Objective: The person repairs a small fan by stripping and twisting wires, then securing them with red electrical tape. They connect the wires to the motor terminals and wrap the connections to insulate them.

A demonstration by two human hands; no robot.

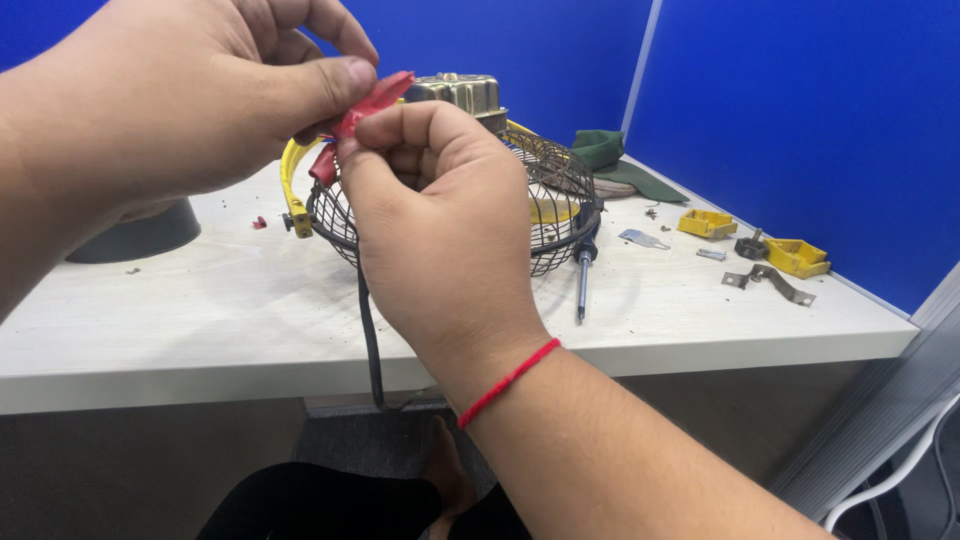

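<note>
Head view shows the left hand (150,100) and right hand (440,220) both pinched shut on a crumpled strip of red tape (375,100), held above a rusty wire cage (555,200) on the pale wooden desk (200,300), beside a screwdriver (582,270).

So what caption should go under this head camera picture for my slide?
Both hands, left hand and right hand, pinch red tape above a wire fan guard on a white table.
</note>
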